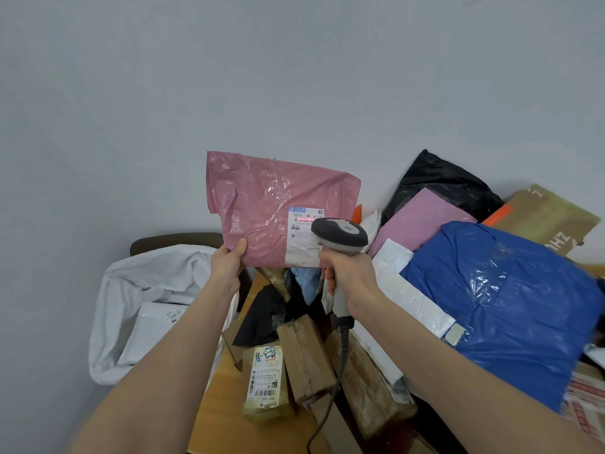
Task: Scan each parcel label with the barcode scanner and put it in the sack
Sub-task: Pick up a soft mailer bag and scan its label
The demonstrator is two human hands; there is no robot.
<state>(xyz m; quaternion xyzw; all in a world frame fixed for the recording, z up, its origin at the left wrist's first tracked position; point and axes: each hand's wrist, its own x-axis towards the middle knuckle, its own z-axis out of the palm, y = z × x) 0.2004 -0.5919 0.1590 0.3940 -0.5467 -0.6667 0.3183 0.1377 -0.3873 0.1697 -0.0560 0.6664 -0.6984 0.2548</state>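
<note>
Pinched pink mailer (275, 198) at lower left corner with left hand (229, 258), above and right of white sack (111, 322). Gripped barcode scanner (340, 235) with curled fingers of right hand (352, 276), further right of sack. Cast red line across label (304, 224).

A wrinkled, glossy pink parcel (275, 204) is held upright in the air, the left hand (229, 257) pinching its lower left corner. Its white printed label (304, 239) sits at the lower right of the face turned to the camera, and a red scan line crosses the barcode near the label's top. The grey barcode scanner (340, 239), gripped by its handle in the right hand (350, 273), points its head at the label from just in front, while the white sack (131, 290) stands open at lower left with a white parcel (154, 329) lying inside.
</note>
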